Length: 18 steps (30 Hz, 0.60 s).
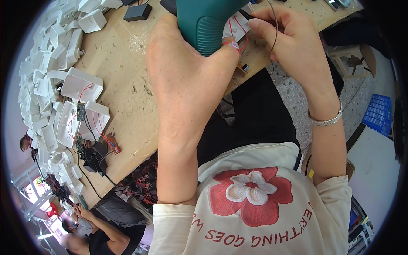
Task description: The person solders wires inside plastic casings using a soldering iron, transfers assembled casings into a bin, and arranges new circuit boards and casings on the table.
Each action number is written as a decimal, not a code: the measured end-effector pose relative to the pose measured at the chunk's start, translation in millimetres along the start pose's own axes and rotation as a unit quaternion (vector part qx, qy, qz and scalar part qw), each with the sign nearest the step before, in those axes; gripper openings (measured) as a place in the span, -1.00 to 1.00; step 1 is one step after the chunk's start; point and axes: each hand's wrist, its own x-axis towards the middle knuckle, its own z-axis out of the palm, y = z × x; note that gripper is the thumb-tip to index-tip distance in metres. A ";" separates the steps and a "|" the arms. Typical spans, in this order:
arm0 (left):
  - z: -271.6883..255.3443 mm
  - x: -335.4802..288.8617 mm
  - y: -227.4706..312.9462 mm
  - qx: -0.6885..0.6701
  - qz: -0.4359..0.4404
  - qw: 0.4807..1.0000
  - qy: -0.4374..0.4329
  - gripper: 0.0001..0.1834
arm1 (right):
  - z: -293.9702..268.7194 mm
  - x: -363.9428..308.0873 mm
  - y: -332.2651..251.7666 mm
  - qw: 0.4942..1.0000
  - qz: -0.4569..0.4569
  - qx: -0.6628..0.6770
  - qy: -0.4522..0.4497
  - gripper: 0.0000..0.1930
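From where I stand, the left hand (187, 72) is wrapped firmly around the ribbed grip of a teal hand tool (206, 29), raised over the table's near edge, the tool's top running out of view. The right hand (295, 42) is just beside it, thumb and index finger drawn narrow; they seem to pinch a black lead (247, 15), though the tips crowd together too closely for me to be sure. Beneath, between the hands, I see a white housing (234, 26) and red wires (245, 41), with a small circuit board (240, 71) right at the wooden edge.

Left of the left hand, the tabletop (129, 89) gives a broad bare stretch. Heaped white plastic housings (53, 49) crowd its far left border, two open ones wired up nearest the bare wood. A black box (138, 12) sits near the top. On the right the table stops short, and past its edge are speckled floor, a stool (349, 59) and a blue crate (377, 114).
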 end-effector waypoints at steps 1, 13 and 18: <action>-0.1 -0.6 1.0 0.012 0.012 1.000 0.008 -0.68 | -0.6 0.5 -1.5 1.000 -0.010 -0.012 -0.004 -0.88; 0.0 0.5 4.3 0.013 0.010 1.000 0.006 -0.71 | -2.1 3.1 12.3 0.926 -0.288 -0.237 0.059 -0.91; -0.6 2.0 0.9 0.015 0.021 1.000 0.016 -0.73 | -0.8 9.2 15.0 0.877 -0.376 -0.295 0.053 -0.91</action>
